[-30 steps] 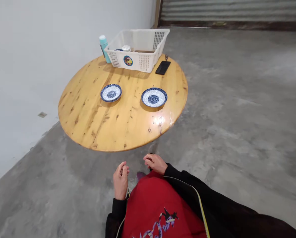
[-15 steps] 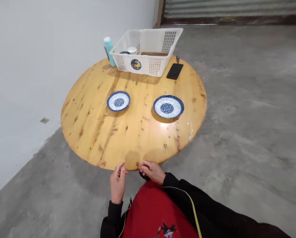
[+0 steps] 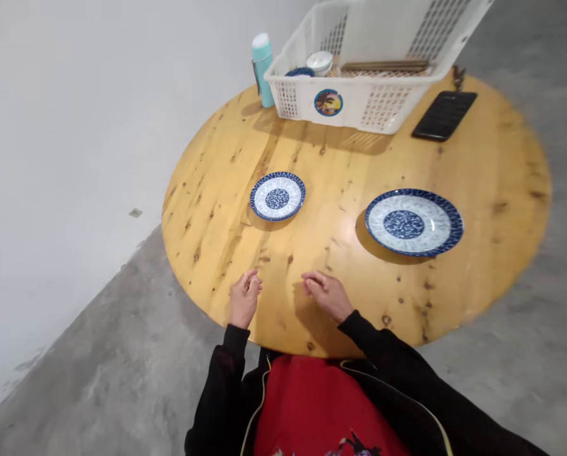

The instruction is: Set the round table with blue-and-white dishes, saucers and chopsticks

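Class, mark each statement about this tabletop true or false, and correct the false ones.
1. Round blue-and-white patterned plates sit on the round yellow-brown wooden table. True.
2. The bare left hand grips a plate. False: it is loosely curled, with nothing visible in it.
3. A black rectangular phone lies right of the white plastic basket. True.
4. The light-blue cylindrical bottle lies on its side. False: it stands upright.

Looks like varnished wood on the table (image 3: 207, 215), glossy. Shines like glazed ceramic on the smaller plate (image 3: 278, 197) and larger plate (image 3: 409, 223). Resembles matt plastic on the basket (image 3: 354, 104), dull concrete on the floor (image 3: 122, 361), cloth on the jacket (image 3: 407, 373).
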Action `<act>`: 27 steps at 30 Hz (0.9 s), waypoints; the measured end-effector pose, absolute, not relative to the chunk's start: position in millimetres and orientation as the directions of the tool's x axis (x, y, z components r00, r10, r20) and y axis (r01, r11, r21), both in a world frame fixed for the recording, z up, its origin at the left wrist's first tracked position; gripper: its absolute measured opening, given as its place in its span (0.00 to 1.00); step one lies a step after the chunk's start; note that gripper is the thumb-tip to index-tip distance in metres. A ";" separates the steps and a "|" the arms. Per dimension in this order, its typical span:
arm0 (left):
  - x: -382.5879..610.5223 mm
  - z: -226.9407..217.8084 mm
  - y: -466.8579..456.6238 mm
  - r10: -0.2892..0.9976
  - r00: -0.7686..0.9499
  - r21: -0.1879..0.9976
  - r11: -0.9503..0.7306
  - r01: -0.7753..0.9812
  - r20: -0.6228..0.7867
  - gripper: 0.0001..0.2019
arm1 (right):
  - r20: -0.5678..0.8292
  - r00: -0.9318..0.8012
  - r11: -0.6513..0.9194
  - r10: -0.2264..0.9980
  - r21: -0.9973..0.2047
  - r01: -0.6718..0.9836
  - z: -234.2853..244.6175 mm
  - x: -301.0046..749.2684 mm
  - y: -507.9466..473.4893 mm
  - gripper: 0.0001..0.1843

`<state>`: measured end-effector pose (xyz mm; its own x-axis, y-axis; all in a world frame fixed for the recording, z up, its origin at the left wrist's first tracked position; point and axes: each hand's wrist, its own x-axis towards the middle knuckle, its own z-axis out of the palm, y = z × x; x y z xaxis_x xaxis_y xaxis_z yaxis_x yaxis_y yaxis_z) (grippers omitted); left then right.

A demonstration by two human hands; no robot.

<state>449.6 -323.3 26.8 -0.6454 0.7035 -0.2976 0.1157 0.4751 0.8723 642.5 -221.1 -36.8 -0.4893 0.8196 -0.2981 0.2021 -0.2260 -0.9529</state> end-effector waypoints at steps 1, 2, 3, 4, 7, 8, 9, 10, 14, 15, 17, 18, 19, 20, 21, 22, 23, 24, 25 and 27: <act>441.2 25.0 -314.4 0.710 -0.640 0.871 0.474 0.127 -0.293 0.20 | -0.294 -0.464 -0.220 0.835 -0.953 0.207 -36.5 638.5 -210.0 0.17; 432.2 23.2 -305.2 0.718 -0.636 0.870 0.472 0.144 -0.284 0.19 | -0.291 -0.437 -0.215 0.851 -0.953 0.215 -36.3 634.5 -198.8 0.17; 422.6 21.1 -295.4 0.725 -0.632 0.866 0.472 0.165 -0.274 0.19 | -0.288 -0.407 -0.210 0.867 -0.951 0.226 -36.3 630.4 -187.8 0.17; 412.5 18.9 -285.1 0.733 -0.628 0.862 0.470 0.189 -0.262 0.19 | -0.283 -0.377 -0.203 0.882 -0.950 0.238 -36.7 626.2 -176.9 0.18; 381.7 11.8 -251.1 0.756 -0.615 0.844 0.466 0.268 -0.222 0.18 | -0.261 -0.286 -0.180 0.922 -0.943 0.280 -39.9 613.1 -147.2 0.20; 372.1 9.5 -239.1 0.765 -0.609 0.837 0.462 0.294 -0.209 0.18 | -0.250 -0.255 -0.171 0.934 -0.940 0.295 -41.7 608.7 -138.4 0.21; 363.3 7.3 -227.0 0.774 -0.602 0.827 0.461 0.323 -0.196 0.18 | -0.236 -0.225 -0.160 0.945 -0.937 0.310 -43.8 604.3 -130.3 0.22; 355.2 5.4 -215.0 0.783 -0.595 0.814 0.459 0.355 -0.183 0.17 | -0.219 -0.198 -0.147 0.956 -0.935 0.323 -45.9 600.0 -122.7 0.22; 330.0 1.5 -169.2 0.812 -0.564 0.746 0.468 0.473 -0.151 0.17 | -0.145 -0.138 -0.078 0.980 -0.911 0.405 -52.4 581.4 -95.5 0.24; 325.0 1.5 -158.7 0.819 -0.554 0.730 0.469 0.498 -0.148 0.17 | -0.127 -0.130 -0.059 0.983 -0.899 0.433 -52.5 575.8 -89.1 0.24; 316.4 2.7 -139.6 0.835 -0.531 0.697 0.467 0.544 -0.144 0.16 | -0.100 -0.110 -0.032 0.989 -0.867 0.498 -49.8 563.2 -77.5 0.25; 312.8 3.5 -131.1 0.843 -0.519 0.682 0.465 0.565 -0.145 0.16 | -0.092 -0.093 -0.028 0.991 -0.846 0.533 -46.9 556.5 -72.5 0.25; 309.5 4.3 -123.3 0.850 -0.506 0.668 0.461 0.584 -0.145 0.16 | -0.090 -0.075 -0.032 0.993 -0.822 0.568 -43.2 549.7 -68.0 0.25; 306.5 5.0 -116.0 0.859 -0.491 0.658 0.454 0.602 -0.143 0.15 | -0.095 -0.055 -0.043 0.994 -0.796 0.604 -39.0 543.1 -64.0 0.25; 303.7 5.3 -109.1 0.867 -0.476 0.649 0.447 0.616 -0.145 0.15 | -0.100 -0.043 -0.051 0.994 -0.773 0.633 -34.9 536.9 -60.3 0.25; 301.0 5.1 -102.4 0.877 -0.462 0.646 0.430 0.630 -0.133 0.15 | -0.114 -0.045 -0.058 0.993 -0.758 0.650 -31.3 531.3 -56.6 0.24; 298.4 4.4 -95.8 0.885 -0.449 0.647 0.413 0.641 -0.120 0.16 | -0.129 -0.048 -0.065 0.990 -0.747 0.662 -28.6 526.5 -53.0 0.23; 296.2 3.2 -89.4 0.888 -0.445 0.647 0.405 0.646 -0.112 0.16 | -0.140 -0.044 -0.074 0.989 -0.738 0.671 -27.1 522.6 -49.6 0.22; 294.4 1.6 -83.4 0.889 -0.445 0.644 0.403 0.650 -0.108 0.17 | -0.142 -0.027 -0.086 0.990 -0.732 0.676 -26.7 519.6 -46.7 0.22; 292.8 -1.2 -74.7 0.893 -0.438 0.636 0.399 0.660 -0.105 0.17 | -0.130 0.010 -0.104 0.991 -0.734 0.671 -27.9 516.1 -43.7 0.22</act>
<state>292.8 -74.7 -1.2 -0.4382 0.8927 -0.1054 0.6605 0.3993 0.6359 516.1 -43.7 -27.9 0.0104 0.9914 -0.1305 0.6713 -0.1037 -0.7339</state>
